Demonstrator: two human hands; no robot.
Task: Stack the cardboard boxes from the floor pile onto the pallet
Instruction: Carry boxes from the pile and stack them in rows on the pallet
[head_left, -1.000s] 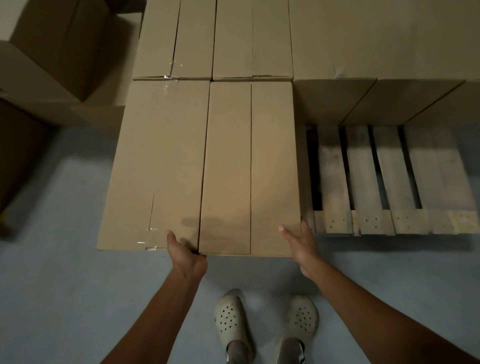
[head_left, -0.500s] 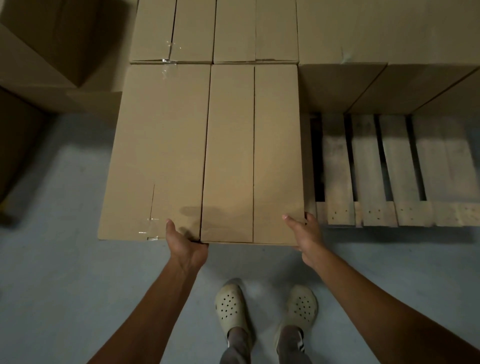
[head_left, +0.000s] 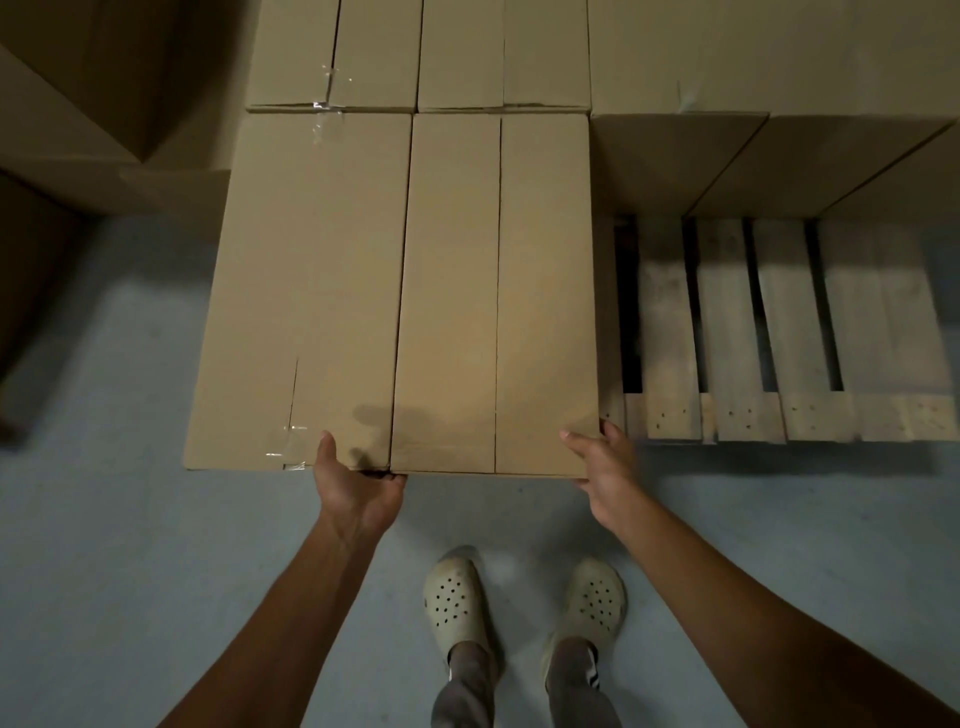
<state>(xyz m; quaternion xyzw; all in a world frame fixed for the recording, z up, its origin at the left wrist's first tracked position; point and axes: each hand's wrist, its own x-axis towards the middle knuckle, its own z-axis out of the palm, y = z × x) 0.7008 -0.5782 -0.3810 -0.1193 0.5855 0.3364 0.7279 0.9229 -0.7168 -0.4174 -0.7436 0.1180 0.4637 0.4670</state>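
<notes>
Cardboard box (head_left: 493, 291) lay between hands — left hand (head_left: 358, 483) gripped near-left corner, thumb on top; right hand (head_left: 605, 467) clasped near-right corner, beside pallet (head_left: 727, 322).

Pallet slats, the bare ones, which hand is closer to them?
Right. The right hand grips the box's near right corner, just beside the slats; the left hand holds its near left corner, farther off.

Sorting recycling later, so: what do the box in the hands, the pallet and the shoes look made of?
Box: matte brown cardboard, with a flap seam along its top. Pallet: bare, pale, rough wood; gapped slats with nail heads. Shoes: likely moulded foam or rubber, cream, matte, with punched holes.
</notes>
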